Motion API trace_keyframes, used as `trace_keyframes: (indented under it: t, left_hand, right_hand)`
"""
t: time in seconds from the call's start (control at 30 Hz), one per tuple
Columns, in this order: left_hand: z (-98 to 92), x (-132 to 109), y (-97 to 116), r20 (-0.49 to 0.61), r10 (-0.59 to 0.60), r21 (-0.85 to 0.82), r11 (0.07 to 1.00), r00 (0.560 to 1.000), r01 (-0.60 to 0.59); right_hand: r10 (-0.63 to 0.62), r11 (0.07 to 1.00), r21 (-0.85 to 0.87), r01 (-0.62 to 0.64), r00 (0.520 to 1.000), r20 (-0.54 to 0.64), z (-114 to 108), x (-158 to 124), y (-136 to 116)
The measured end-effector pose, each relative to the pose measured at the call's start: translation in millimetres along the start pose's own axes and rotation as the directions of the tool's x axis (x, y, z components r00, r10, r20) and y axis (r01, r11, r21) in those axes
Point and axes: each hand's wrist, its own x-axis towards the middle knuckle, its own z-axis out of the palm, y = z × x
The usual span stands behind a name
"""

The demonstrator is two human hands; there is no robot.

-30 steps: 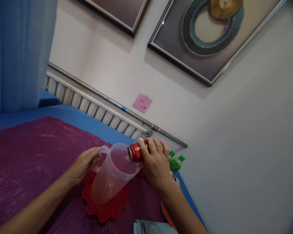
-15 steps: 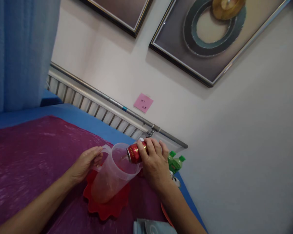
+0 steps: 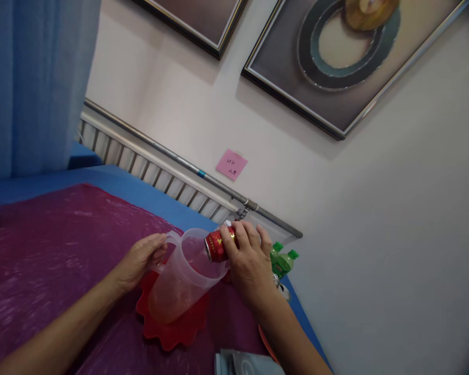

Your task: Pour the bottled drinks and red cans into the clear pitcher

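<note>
My left hand (image 3: 144, 260) is closed around the handle of a translucent plastic pitcher (image 3: 175, 291). The pitcher stands on a red, scallop-edged mat or tray (image 3: 168, 338), and a little amber liquid shows at its bottom. A red drink can (image 3: 216, 245) with gold marks is tipped over the pitcher's mouth, its opening pointing into it. My right hand (image 3: 252, 263) is wrapped around the can from above and hides its back end. At this moment no clear stream shows at the can's lip.
A purple plastic sheet (image 3: 54, 260) covers the blue table (image 3: 140, 195). Green-capped bottles (image 3: 283, 259) stand behind my right hand. A grey-blue folded cloth (image 3: 246, 363) lies at the near edge. A radiator (image 3: 148, 166) and pipe run along the wall; a blue curtain (image 3: 39, 88) hangs left.
The thin stream seen earlier at the can's lip is no longer clearly visible, and the amber liquid at the pitcher's bottom shows more plainly. Both hands keep their grips; the view shifts slightly.
</note>
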Motion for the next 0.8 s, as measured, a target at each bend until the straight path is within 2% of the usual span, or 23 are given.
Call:
trace_keyframes:
  t: [0.8]
  left_hand:
    - [-0.3, 0.7, -0.3, 0.032, 0.028, -0.008, 1.0, 0.999, -0.028]
  right_hand:
    - [-0.081, 0.996, -0.021, 0.081, 0.997, 0.01, -2.2, 2.2, -4.1]
